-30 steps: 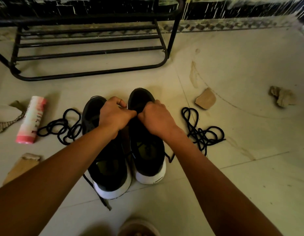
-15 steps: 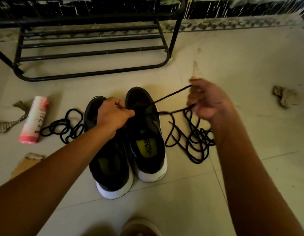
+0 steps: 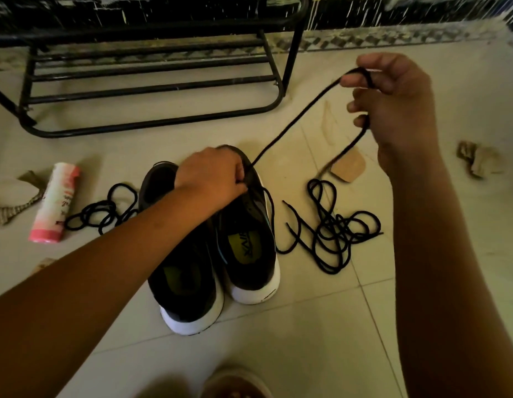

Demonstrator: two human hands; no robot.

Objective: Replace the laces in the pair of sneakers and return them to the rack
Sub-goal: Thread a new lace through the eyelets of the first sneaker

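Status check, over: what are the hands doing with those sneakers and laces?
Left hand grips the right-side sneaker at its front. Right hand holds its lace raised, taut. Loose laces on the floor beside; rack beyond.

**Bare hands and forearms in dim light**

The left hand (image 3: 212,179) and the right hand (image 3: 393,101) are both bare. Behind each hand, the left forearm (image 3: 106,268) and the right forearm (image 3: 436,254) are bare along all the length in view. Below both hands, at the bottom edge, a pale rounded shape (image 3: 235,382) is too blurred to tell whether it is footwear.
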